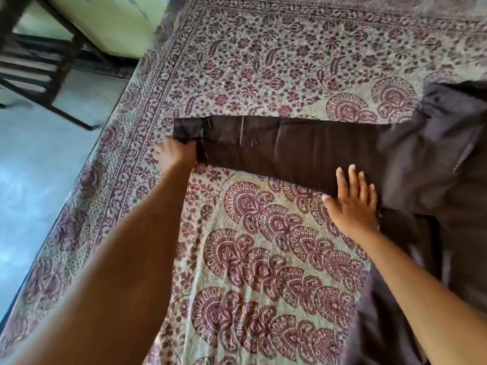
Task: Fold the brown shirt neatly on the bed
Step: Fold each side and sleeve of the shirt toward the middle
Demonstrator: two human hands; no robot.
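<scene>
On the bed [263, 61], over its patterned cover [263, 259], your brown shirt [442, 167] lies toward the right, its body running off the right edge of view and one long sleeve [303, 151] drawn straight out to the left. Your left hand [175, 155] grips the cuff [188, 130] at the sleeve's end, fingers curled round its near edge; that hold looks meant to keep the sleeve taut and flat along its length. Your right hand [353, 201] lies flat, fingers straight and spread, pressing the sleeve's near edge close to where it meets the body, partly on cloth and partly on the cover. It seems to serve as an anchor, so the pull at the cuff smooths the creases rather than dragging the whole shirt. Faint wrinkles show mid-sleeve. The sleeve looks ready to be folded in over the body; lift the cuff evenly so the cloth does not twist
</scene>
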